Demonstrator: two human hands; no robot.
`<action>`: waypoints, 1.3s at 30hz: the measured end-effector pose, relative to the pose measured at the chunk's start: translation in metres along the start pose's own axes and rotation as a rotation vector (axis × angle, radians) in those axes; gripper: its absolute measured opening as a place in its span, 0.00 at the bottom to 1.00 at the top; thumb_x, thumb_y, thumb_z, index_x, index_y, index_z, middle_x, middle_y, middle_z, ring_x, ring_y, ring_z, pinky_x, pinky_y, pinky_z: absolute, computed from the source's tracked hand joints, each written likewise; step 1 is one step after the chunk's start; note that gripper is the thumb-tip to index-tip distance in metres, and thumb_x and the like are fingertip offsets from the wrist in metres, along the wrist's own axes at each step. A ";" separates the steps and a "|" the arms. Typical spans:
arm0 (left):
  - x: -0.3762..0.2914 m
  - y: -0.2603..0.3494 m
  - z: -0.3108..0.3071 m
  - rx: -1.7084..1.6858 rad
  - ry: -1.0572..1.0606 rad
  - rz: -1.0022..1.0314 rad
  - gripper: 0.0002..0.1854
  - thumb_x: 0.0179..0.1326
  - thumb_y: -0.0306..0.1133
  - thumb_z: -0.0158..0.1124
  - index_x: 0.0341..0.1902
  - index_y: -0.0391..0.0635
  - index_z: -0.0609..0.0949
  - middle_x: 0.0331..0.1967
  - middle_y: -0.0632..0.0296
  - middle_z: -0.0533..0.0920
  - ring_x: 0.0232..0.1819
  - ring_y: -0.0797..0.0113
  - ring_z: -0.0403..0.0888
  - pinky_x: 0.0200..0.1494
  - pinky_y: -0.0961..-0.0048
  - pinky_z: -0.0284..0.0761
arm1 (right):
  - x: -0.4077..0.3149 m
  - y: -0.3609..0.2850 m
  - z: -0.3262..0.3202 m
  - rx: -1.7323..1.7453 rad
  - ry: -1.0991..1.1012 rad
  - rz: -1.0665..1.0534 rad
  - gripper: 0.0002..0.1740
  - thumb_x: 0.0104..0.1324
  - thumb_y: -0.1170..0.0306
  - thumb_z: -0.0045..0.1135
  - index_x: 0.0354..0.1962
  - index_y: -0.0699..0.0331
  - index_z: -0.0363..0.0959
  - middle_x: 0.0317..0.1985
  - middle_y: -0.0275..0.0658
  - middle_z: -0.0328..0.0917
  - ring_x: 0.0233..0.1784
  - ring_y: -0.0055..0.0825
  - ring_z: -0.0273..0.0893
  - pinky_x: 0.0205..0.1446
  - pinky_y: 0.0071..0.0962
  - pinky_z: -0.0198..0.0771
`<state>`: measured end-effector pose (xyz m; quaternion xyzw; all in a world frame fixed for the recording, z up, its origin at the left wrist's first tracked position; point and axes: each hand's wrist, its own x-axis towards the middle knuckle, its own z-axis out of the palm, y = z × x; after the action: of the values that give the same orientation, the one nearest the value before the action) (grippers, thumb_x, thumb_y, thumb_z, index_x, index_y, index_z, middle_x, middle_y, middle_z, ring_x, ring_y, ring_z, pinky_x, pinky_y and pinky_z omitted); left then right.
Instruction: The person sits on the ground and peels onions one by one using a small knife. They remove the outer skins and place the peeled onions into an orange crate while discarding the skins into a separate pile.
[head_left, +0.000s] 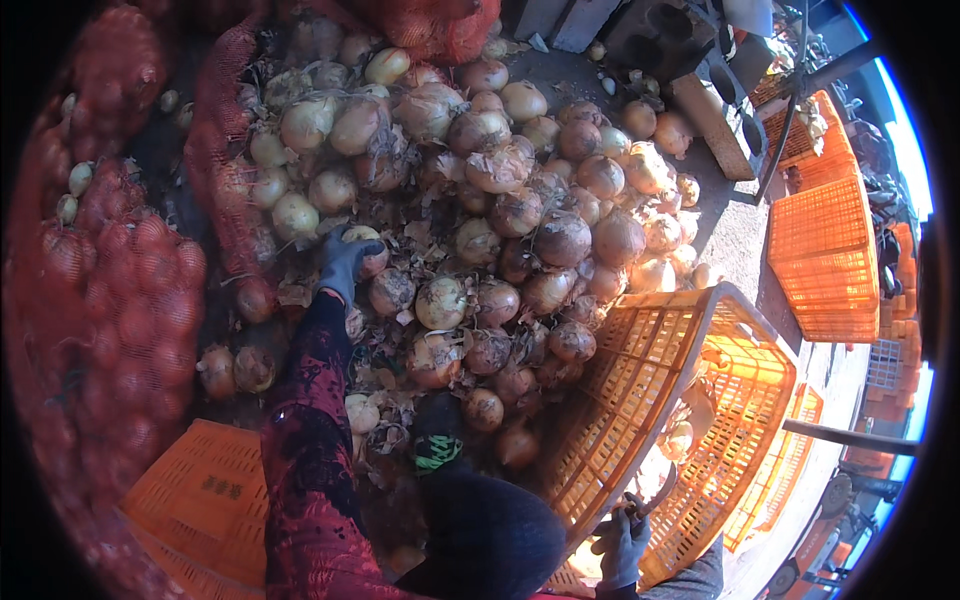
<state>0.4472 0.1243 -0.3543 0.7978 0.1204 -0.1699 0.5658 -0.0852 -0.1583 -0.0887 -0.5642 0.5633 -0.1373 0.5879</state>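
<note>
My left hand (343, 259), in a grey glove, grips an onion (373, 261) at the left side of a large heap of loose onions (517, 214). Dry skins lie among them. My right hand (622, 541), also gloved, is low at the right, beside an orange plastic crate (630, 360) that leans at an angle. Its fingers close on a dark, curved hand tool (655, 499), whose exact kind I cannot tell. Onions (677, 441) show inside the crate.
Red mesh sacks of onions (142, 300) fill the left side. An orange crate (202, 495) stands at lower left, more crates (825, 259) at right. My shoe with green laces (437, 452) is among the onions. Hollow concrete blocks (720, 120) lie at upper right.
</note>
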 end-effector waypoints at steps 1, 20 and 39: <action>-0.016 0.013 0.006 -0.179 -0.047 0.047 0.31 0.44 0.33 0.72 0.55 0.42 0.74 0.45 0.59 0.78 0.43 0.65 0.77 0.47 0.69 0.75 | -0.006 0.009 -0.006 0.022 0.012 -0.004 0.16 0.67 0.73 0.50 0.53 0.66 0.68 0.30 0.33 0.75 0.19 0.23 0.76 0.17 0.19 0.68; -0.490 0.301 0.038 0.216 -0.706 1.164 0.24 0.56 0.35 0.63 0.54 0.35 0.72 0.44 0.46 0.81 0.45 0.53 0.81 0.47 0.66 0.78 | -0.146 -0.080 -0.060 -0.220 -0.332 -0.674 0.20 0.62 0.71 0.61 0.52 0.65 0.71 0.25 0.36 0.74 0.29 0.15 0.70 0.34 0.20 0.69; -0.542 0.212 0.088 -0.337 -1.213 -0.010 0.36 0.40 0.31 0.61 0.60 0.40 0.69 0.50 0.54 0.76 0.53 0.57 0.77 0.56 0.59 0.76 | -0.103 0.028 -0.061 -0.412 -0.135 -0.618 0.06 0.62 0.68 0.53 0.37 0.59 0.71 0.25 0.51 0.76 0.28 0.48 0.77 0.32 0.41 0.71</action>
<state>0.0218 -0.0289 0.0226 0.4588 -0.1932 -0.5735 0.6506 -0.1820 -0.0982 -0.0428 -0.8218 0.3423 -0.1541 0.4287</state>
